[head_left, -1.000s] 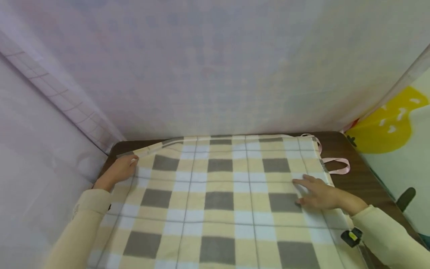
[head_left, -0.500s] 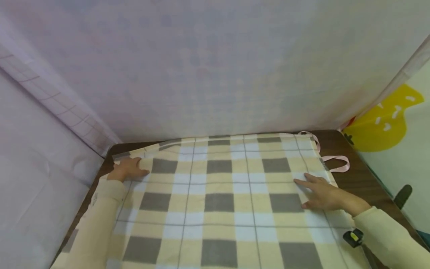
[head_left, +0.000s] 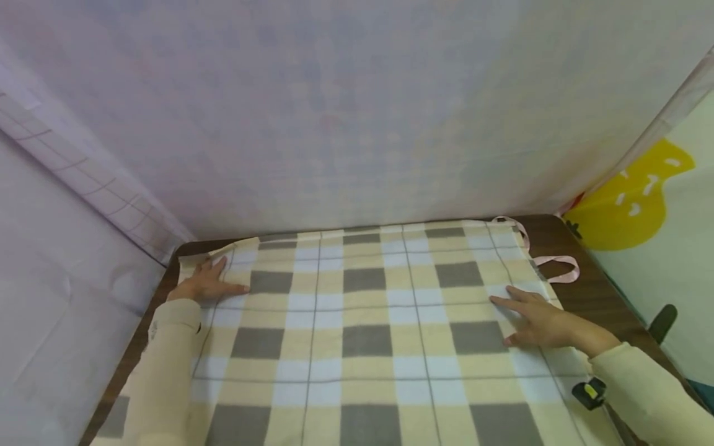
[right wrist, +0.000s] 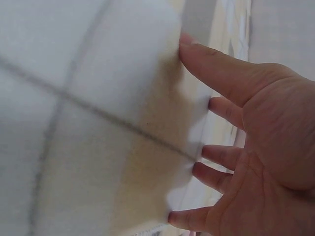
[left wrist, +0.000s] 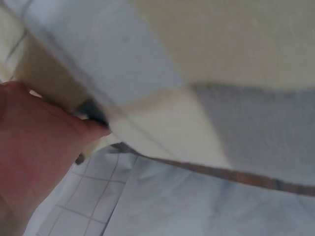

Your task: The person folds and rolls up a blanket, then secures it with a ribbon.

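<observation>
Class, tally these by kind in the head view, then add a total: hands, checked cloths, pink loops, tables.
Hands: 2 (left hand, right hand)
Checked cloth: 1
Pink loops: 2 (far loop, near loop)
Table: 1
Total: 6

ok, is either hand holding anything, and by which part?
Nothing is held. The left hand rests spread on the far left of the blanket; the right hand, also spread, touches its right side.

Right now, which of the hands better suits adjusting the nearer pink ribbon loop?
Right hand, probably: it touches the checked beige fabric near that pink ribbon loop; the left hand is at the fabric's opposite side.
</observation>
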Available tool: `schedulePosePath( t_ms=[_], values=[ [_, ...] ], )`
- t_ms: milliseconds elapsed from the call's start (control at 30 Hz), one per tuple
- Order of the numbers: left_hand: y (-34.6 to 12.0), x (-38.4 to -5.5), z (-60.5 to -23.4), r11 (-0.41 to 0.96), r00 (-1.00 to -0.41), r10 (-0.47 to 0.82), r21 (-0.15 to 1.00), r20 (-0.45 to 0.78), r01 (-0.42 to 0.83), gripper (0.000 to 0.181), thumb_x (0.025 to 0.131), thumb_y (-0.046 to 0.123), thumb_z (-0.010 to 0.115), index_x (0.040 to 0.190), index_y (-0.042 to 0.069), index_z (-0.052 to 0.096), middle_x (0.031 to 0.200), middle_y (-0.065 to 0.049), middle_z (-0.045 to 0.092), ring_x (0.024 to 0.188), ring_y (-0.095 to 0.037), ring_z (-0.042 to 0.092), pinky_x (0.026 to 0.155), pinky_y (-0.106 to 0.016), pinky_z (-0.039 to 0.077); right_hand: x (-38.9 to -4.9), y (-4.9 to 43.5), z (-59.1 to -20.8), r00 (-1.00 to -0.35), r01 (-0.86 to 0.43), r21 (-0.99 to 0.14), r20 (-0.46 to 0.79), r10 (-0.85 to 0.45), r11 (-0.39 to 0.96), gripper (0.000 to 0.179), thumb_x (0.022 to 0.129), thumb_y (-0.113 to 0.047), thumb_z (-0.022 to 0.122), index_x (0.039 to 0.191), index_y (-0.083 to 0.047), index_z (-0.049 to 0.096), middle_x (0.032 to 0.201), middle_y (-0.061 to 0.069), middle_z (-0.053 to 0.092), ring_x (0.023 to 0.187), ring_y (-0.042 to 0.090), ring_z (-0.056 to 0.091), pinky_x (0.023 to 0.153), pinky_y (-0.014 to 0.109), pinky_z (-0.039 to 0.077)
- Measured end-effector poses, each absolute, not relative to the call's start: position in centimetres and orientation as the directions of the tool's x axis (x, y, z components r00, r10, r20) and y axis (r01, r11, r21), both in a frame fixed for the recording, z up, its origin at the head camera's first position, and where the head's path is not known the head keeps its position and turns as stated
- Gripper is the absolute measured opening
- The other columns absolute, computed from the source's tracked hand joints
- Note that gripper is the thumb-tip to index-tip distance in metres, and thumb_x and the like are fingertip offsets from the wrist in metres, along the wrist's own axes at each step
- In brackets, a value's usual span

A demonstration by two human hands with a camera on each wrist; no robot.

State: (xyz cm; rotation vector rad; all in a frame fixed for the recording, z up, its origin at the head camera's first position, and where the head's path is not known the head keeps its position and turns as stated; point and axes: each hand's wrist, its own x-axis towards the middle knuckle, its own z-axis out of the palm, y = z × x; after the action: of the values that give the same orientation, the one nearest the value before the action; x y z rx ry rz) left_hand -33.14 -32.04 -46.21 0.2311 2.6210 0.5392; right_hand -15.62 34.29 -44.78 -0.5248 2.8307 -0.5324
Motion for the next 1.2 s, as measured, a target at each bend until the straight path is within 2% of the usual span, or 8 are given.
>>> schedulePosePath(
  t_ms=[133,300,467,633,833,1033,1133,1200],
  values=[
    [-32.0,-33.6,-47.1,0.919,-0.914,0.222,0.387,-0.34,0.079,0.109,0.088,0.076,0.045,0.159,0.006,0.001,0.159,-0.035,-0.007,0.141,-0.06,-0.009,0.1,-0.084,0.0,-15.7,34.6,-44.9,-0.914,-0.306,-0.39,-0.136,-0.383,0.868,0.082,0.075,-0.041,0.083,0.14,0.0,0.052,0.145,0.045,0.03,0.126,0.066,0.031,0.095,0.077,0.031],
    [-32.0,-33.9,-47.6,0.931,-0.933,0.182,0.359,-0.31,0.063,0.094,0.097,0.069,0.032,0.158,0.002,0.005,0.156,-0.039,-0.002,0.139,-0.064,-0.005,0.1,-0.084,-0.001,-15.6,34.8,-45.5,-0.912,-0.313,-0.384,-0.135,-0.388,0.868,0.083,0.076,-0.043,0.082,0.14,0.0,0.051,0.145,0.044,0.03,0.126,0.066,0.032,0.095,0.076,0.032],
    [-32.0,-34.0,-47.7,0.932,-0.941,0.15,0.361,-0.302,0.033,0.098,0.094,0.07,0.038,0.158,0.004,0.003,0.156,-0.04,-0.005,0.14,-0.062,-0.01,0.102,-0.082,-0.002,-15.7,34.8,-45.4,-0.912,-0.315,-0.381,-0.132,-0.389,0.869,0.082,0.076,-0.043,0.082,0.14,-0.001,0.052,0.145,0.044,0.031,0.127,0.066,0.032,0.096,0.076,0.031],
    [-32.5,-33.9,-47.6,0.935,-0.947,0.161,0.35,-0.28,0.055,0.106,0.09,0.074,0.044,0.158,0.003,0.005,0.155,-0.041,-0.003,0.14,-0.063,-0.007,0.1,-0.084,0.0,-15.6,34.8,-45.3,-0.912,-0.319,-0.391,-0.12,-0.391,0.863,0.081,0.075,-0.04,0.083,0.138,0.0,0.053,0.144,0.044,0.032,0.126,0.066,0.033,0.096,0.076,0.032],
    [-32.9,-33.9,-47.6,0.933,-0.955,0.183,0.346,-0.234,0.094,0.107,0.09,0.074,0.045,0.157,0.0,0.007,0.155,-0.042,0.001,0.14,-0.063,-0.001,0.102,-0.083,0.002,-15.3,34.9,-45.5,-0.909,-0.333,-0.382,-0.114,-0.402,0.862,0.079,0.078,-0.042,0.081,0.139,0.0,0.052,0.145,0.043,0.032,0.126,0.064,0.034,0.096,0.075,0.032],
    [-32.6,-34.1,-47.8,0.925,-0.96,0.207,0.357,-0.191,0.129,0.099,0.094,0.069,0.042,0.157,0.0,0.01,0.155,-0.042,0.001,0.141,-0.062,-0.002,0.104,-0.08,-0.003,-15.2,35.4,-45.8,-0.908,-0.359,-0.364,-0.078,-0.413,0.859,0.077,0.078,-0.041,0.081,0.138,-0.001,0.053,0.144,0.043,0.034,0.125,0.064,0.036,0.094,0.075,0.034],
    [-32.9,-33.9,-47.7,0.919,-0.962,0.227,0.359,-0.15,0.161,0.093,0.096,0.065,0.043,0.155,-0.003,0.018,0.155,-0.04,0.01,0.141,-0.062,0.004,0.102,-0.082,-0.002,-15.3,35.6,-46.1,-0.902,-0.395,-0.327,-0.038,-0.429,0.859,0.075,0.078,-0.039,0.081,0.136,-0.001,0.055,0.141,0.043,0.038,0.122,0.063,0.041,0.092,0.073,0.037],
    [-33.3,-33.7,-47.5,0.912,-0.961,0.252,0.359,-0.117,0.196,0.089,0.097,0.062,0.045,0.153,-0.004,0.024,0.153,-0.04,0.019,0.139,-0.062,0.012,0.103,-0.082,0.004,-15.2,35.5,-46.0,-0.899,-0.41,-0.312,-0.018,-0.437,0.857,0.072,0.078,-0.039,0.082,0.134,-0.001,0.056,0.138,0.043,0.042,0.12,0.062,0.043,0.091,0.072,0.039]
  ],
)
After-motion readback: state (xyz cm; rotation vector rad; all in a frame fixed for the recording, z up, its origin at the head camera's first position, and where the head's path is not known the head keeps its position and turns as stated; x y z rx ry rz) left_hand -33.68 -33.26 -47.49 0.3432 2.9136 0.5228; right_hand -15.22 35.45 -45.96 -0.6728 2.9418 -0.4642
